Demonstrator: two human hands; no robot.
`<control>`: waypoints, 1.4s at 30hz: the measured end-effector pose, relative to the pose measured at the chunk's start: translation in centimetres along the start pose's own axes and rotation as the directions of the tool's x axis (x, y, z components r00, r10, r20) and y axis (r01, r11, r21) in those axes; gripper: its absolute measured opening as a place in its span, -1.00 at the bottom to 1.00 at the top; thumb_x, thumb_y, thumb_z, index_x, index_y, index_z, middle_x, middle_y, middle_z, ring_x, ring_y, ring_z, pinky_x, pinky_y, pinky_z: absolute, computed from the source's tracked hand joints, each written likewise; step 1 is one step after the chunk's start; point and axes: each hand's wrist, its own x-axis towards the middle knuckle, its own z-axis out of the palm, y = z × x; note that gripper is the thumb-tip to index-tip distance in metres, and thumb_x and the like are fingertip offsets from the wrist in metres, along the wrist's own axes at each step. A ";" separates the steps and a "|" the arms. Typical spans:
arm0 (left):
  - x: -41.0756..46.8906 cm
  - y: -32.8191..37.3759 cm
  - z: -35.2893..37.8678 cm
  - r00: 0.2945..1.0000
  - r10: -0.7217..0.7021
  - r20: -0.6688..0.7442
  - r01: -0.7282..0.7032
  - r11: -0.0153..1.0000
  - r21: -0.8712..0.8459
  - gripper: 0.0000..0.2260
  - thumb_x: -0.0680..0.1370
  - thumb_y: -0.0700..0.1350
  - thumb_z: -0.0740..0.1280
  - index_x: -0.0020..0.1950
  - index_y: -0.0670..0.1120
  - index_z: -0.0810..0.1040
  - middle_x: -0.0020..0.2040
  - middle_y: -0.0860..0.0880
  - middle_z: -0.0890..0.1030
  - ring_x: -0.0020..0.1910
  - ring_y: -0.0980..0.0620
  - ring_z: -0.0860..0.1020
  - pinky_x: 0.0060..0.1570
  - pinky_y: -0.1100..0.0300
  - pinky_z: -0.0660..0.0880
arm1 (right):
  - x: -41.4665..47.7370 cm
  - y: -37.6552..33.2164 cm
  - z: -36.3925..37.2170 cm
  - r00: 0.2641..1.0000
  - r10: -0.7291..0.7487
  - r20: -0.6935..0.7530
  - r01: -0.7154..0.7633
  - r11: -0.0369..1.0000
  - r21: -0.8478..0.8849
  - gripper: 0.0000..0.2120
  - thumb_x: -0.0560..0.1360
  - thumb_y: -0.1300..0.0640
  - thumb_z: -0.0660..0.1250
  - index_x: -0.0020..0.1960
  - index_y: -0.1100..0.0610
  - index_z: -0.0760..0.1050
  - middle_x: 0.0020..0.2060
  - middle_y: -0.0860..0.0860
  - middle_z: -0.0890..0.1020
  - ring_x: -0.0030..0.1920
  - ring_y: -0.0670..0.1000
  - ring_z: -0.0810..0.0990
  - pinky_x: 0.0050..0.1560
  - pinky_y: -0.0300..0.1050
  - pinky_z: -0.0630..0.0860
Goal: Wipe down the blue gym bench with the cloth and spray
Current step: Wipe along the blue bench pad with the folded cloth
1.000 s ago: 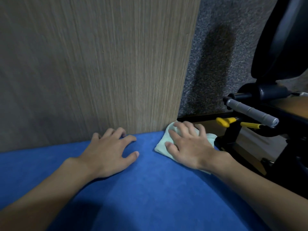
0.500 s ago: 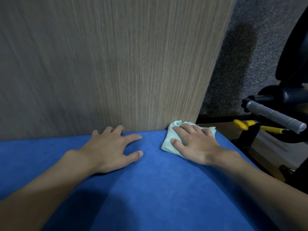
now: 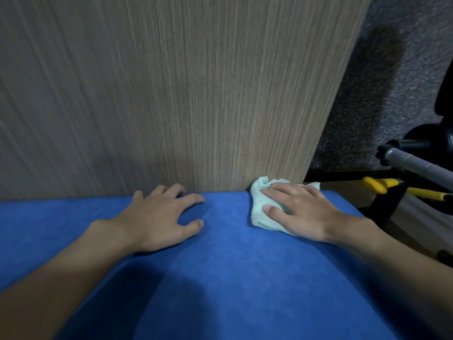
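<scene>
head view: blue bench [image 3: 232, 278] fills the near and middle of the scene, its padded top running left to right. its far edge sits against an upright wood-grain panel [image 3: 171, 94].

pale green cloth [image 3: 258, 214] lies bunched on the bench top at the far right corner, touching the foot of the panel. one crumpled fold stands up at the cloth's far edge.

right hand [image 3: 302, 212] lies palm-down on the cloth, covering most of it. fingers are laid out nearly straight and close together, pointing left, and they press the cloth flat to the pad. the thumb tip rests on the cloth's near part. no curl around the fabric is seen.

left hand [image 3: 157, 219] rests palm-down on the bare blue pad, left of the cloth and apart from it. its fingers are spread wide, the tips are near the panel, and it holds nothing.

right of the panel is a grey speckled wall surface [image 3: 392, 94]. at far right, off the bench, there is a black frame [image 3: 387, 204] with a grey taped bar [image 3: 416, 165] and yellow pieces [image 3: 377, 184] below the bar.
</scene>
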 end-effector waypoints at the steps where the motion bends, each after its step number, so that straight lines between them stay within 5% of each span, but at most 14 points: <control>1: 0.1 0.0 0.1 1.000 0.006 0.007 -0.006 1.000 -0.012 -0.29 0.30 0.49 -0.20 0.44 0.39 0.11 0.37 0.19 0.27 0.36 0.07 0.27 0.28 -0.17 0.28 | 0.2 -0.4 0.1 1.000 0.003 0.008 -0.003 1.000 -0.004 -0.46 0.60 -0.29 -0.06 0.55 -0.21 0.11 0.54 -0.19 0.15 0.55 -0.13 0.00 0.51 -0.01 -0.12; 9: -0.5 -0.9 -0.2 0.999 0.016 -0.045 -0.026 0.969 -0.244 -0.47 0.37 0.28 -0.01 0.30 0.18 0.31 0.31 0.24 0.34 0.32 0.16 0.36 0.32 -0.03 0.33 | 3.6 -7.9 1.9 0.982 -0.187 -0.007 0.187 0.982 0.033 -0.40 0.57 -0.33 -0.10 0.55 -0.16 0.09 0.57 -0.06 0.13 0.56 -0.01 0.01 0.52 0.11 -0.09; 13: -0.6 -0.4 -0.4 0.975 -0.041 -0.218 -0.031 0.948 -0.318 -0.51 0.37 0.20 -0.05 0.23 0.12 0.37 0.18 0.14 0.43 0.21 0.08 0.43 0.26 -0.08 0.40 | 3.7 -8.1 1.5 0.955 -0.278 -0.107 0.295 0.931 0.212 -0.57 0.62 -0.22 0.01 0.36 -0.09 0.42 0.37 -0.12 0.44 0.46 -0.08 0.27 0.51 0.14 0.02; 17: 0.2 4.2 -2.1 0.938 0.045 -0.345 -0.106 0.981 -0.162 -0.55 0.46 0.14 0.00 0.25 0.08 0.46 0.16 0.08 0.47 0.12 0.01 0.44 0.18 -0.04 0.41 | 1.7 -3.2 0.3 0.939 -0.081 -0.335 0.183 0.941 0.285 -0.72 0.62 -0.01 0.15 0.24 -0.11 0.55 0.31 -0.18 0.49 0.39 -0.12 0.34 0.44 0.05 0.10; 21: 3.1 10.3 -0.9 0.981 0.091 -0.174 -0.104 0.992 -0.066 -0.56 0.57 0.20 0.04 0.39 0.11 0.38 0.33 0.02 0.41 0.31 -0.07 0.36 0.30 -0.11 0.28 | -0.5 0.3 1.2 0.967 0.089 -0.240 -0.051 0.986 0.162 -0.66 0.64 -0.04 0.04 0.39 -0.14 0.35 0.26 -0.11 0.41 0.35 -0.02 0.31 0.33 0.00 0.14; 28: 3.9 9.7 1.6 0.990 0.028 -0.137 -0.031 0.999 -0.022 -0.49 0.54 0.35 -0.04 0.47 0.25 0.17 0.54 0.05 0.20 0.52 -0.05 0.14 0.45 -0.16 0.05 | -0.5 -0.1 1.7 0.976 0.042 -0.213 -0.028 0.997 0.067 -0.59 0.65 -0.11 -0.05 0.46 -0.12 0.25 0.31 -0.10 0.33 0.37 -0.05 0.24 0.37 -0.02 0.07; 34: 2.2 5.7 1.2 0.993 -0.083 -0.086 0.079 0.996 -0.049 -0.29 0.34 0.44 -0.22 0.47 0.32 0.13 0.50 0.09 0.23 0.50 -0.01 0.17 0.41 -0.09 0.10 | -0.2 -0.7 1.2 0.981 0.029 -0.194 -0.019 0.999 0.050 -0.65 0.64 -0.05 0.01 0.37 -0.06 0.36 0.30 -0.06 0.36 0.36 0.01 0.26 0.37 0.03 0.08; 37: 2.2 6.1 1.0 0.992 -0.103 -0.066 0.103 0.995 -0.012 -0.34 0.40 0.41 -0.20 0.49 0.32 0.11 0.54 0.09 0.19 0.52 -0.04 0.13 0.42 -0.14 0.09 | 0.1 -2.1 1.3 0.981 0.000 -0.193 0.035 0.984 0.176 -0.63 0.64 -0.04 0.02 0.40 -0.08 0.37 0.40 -0.12 0.34 0.42 -0.03 0.23 0.41 0.02 0.05; 42: 3.5 8.7 1.0 0.998 -0.062 -0.033 0.061 0.998 -0.027 -0.51 0.59 0.29 -0.07 0.54 0.31 0.05 0.57 0.13 0.14 0.54 -0.10 0.06 0.45 -0.22 -0.03 | 0.1 -2.4 2.0 0.989 -0.034 -0.146 0.052 0.991 0.121 -0.58 0.65 -0.06 -0.06 0.49 -0.06 0.23 0.45 -0.11 0.26 0.46 -0.05 0.16 0.48 0.05 0.00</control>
